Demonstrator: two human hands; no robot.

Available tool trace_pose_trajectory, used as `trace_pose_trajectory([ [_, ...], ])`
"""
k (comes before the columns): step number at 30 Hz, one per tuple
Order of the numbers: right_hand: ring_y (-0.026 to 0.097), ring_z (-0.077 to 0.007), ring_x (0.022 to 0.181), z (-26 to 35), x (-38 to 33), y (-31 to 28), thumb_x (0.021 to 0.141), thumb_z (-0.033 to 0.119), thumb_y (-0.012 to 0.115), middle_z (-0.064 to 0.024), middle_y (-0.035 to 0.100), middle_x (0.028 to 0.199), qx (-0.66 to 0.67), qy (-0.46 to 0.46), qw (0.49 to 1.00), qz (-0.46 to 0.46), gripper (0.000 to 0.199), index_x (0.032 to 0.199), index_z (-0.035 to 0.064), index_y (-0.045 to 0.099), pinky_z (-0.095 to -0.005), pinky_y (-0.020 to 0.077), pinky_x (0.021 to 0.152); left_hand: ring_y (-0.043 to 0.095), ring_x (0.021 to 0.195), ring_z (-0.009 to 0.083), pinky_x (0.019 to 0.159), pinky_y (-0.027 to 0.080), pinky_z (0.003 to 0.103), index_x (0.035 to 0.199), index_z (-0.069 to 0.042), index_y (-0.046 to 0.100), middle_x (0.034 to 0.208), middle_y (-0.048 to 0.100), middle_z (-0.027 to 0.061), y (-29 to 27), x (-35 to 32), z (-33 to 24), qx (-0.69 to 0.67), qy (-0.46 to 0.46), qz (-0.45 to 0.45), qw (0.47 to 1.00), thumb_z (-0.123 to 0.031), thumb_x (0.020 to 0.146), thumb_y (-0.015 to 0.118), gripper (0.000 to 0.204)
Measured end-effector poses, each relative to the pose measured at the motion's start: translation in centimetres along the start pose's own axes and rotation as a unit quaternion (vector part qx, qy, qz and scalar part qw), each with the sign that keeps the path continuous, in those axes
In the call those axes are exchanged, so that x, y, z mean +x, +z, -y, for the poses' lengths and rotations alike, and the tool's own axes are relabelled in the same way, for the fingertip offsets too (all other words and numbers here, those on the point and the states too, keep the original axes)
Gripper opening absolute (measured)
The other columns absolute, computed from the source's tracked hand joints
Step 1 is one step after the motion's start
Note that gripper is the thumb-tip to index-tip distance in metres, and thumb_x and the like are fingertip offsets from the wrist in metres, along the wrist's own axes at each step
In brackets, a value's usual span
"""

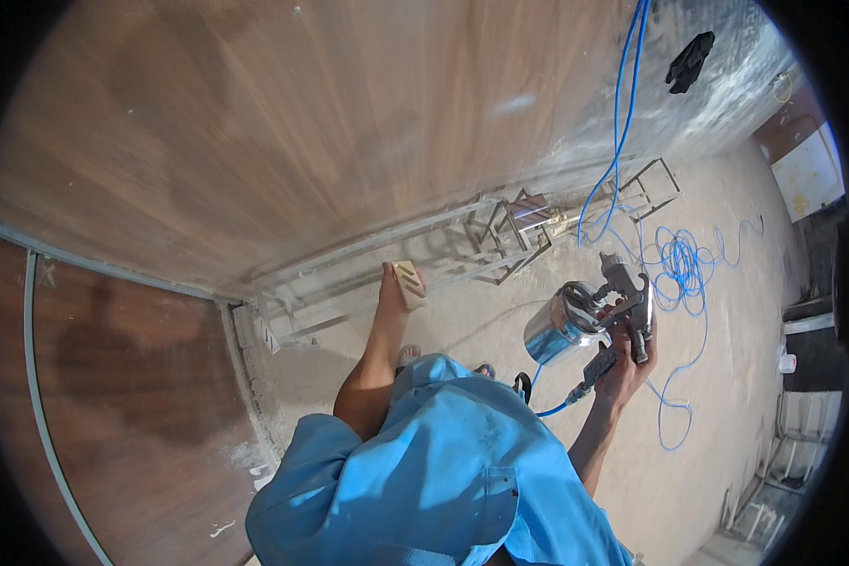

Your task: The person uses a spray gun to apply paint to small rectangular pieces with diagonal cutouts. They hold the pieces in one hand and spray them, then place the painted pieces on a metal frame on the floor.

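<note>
My left hand (391, 286) is closed on a small flat rectangular piece (407, 277), yellowish with dark slanted bands, held out toward the wall. My right hand (623, 366) is wrapped round the handle of a grey metal spray gun (630, 294). A shiny metal cup (555, 326) is attached to the gun and lies tilted to its left. From the bottom of the handle a blue air hose (554, 411) runs off behind my blue shirt. Some fingers of both hands are hidden by what they hold.
Along the foot of the brown wall (321, 123) stand metal frames (519, 236). A blue hose (681, 259) lies coiled on the floor at the right, and other blue hoses (623, 104) hang down the wall. A black cloth-like thing (690, 62) is at upper right.
</note>
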State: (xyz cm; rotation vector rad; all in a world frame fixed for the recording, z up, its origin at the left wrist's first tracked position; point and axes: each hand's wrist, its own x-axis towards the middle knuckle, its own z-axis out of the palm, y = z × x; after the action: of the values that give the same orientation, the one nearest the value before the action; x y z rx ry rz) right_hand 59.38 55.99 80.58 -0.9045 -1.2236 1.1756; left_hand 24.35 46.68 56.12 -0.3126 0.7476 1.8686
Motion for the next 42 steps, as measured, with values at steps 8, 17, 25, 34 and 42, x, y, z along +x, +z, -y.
trace_pose_trajectory([
  [8, 0.069, -0.0243, 0.098, -0.4, 0.4, -0.2, 0.089, 0.009, 0.067, -0.0138, 0.068, 0.11, -0.017, 0.017, 0.999, -0.022, 0.051, 0.135, -0.0046, 0.052, -0.0346, 0.0526, 0.088, 0.064, 0.087, 0.0275, 0.075, 0.056, 0.044, 0.11, -0.004, 0.058, 0.099, 0.063, 0.013, 3.2, -0.3, 0.3, -0.092, -0.025, -0.081, 0.992, -0.033, 0.1, 0.03, 0.041],
  [17, 0.068, -0.0251, 0.098, 0.5, 0.3, -1.2, 0.088, 0.009, 0.068, -0.0149, 0.067, 0.11, 0.001, 0.01, 1.0, -0.017, 0.05, 0.134, -0.0054, 0.052, -0.0364, 0.0528, 0.089, 0.065, 0.087, 0.0263, 0.075, 0.059, 0.04, 0.107, -0.004, 0.062, 0.099, 0.066, 0.0127, 7.7, -3.8, 0.0, -0.063, -0.048, 0.007, 0.997, -0.033, 0.099, 0.04, 0.036],
  [25, 0.068, -0.0238, 0.1, 0.8, 0.4, -2.2, 0.088, 0.016, 0.071, -0.0138, 0.067, 0.111, 0.034, -0.002, 0.999, 0.001, 0.059, 0.137, -0.0059, 0.048, -0.035, 0.0527, 0.091, 0.067, 0.089, 0.0301, 0.08, 0.062, 0.04, 0.106, -0.002, 0.063, 0.098, 0.066, 0.0144, 9.7, -5.5, 2.8, -0.063, -0.023, -0.035, 0.997, -0.027, 0.093, 0.057, 0.03],
  [34, 0.067, -0.0185, 0.096, 0.6, 0.3, -3.1, 0.085, 0.024, 0.075, -0.0098, 0.067, 0.109, -0.01, 0.011, 0.999, -0.046, 0.065, 0.138, -0.0041, 0.049, -0.0291, 0.0505, 0.083, 0.064, 0.096, 0.0354, 0.088, 0.057, 0.044, 0.117, 0.009, 0.056, 0.109, 0.063, 0.0223, 10.8, -6.3, 2.8, -0.083, -0.097, 0.075, 0.989, -0.02, 0.09, 0.044, 0.041],
  [42, 0.06, -0.0098, 0.08, 0.9, 0.3, -3.2, 0.084, 0.035, 0.076, -0.0064, 0.066, 0.101, -0.02, 0.0, 0.998, -0.052, 0.071, 0.138, -0.0035, 0.05, -0.0224, 0.0453, 0.069, 0.061, 0.111, 0.0339, 0.098, 0.054, 0.044, 0.126, 0.007, 0.055, 0.119, 0.062, 0.0227, 15.0, -9.0, 3.4, -0.063, -0.068, 0.088, 0.992, -0.017, 0.096, 0.048, 0.039],
])
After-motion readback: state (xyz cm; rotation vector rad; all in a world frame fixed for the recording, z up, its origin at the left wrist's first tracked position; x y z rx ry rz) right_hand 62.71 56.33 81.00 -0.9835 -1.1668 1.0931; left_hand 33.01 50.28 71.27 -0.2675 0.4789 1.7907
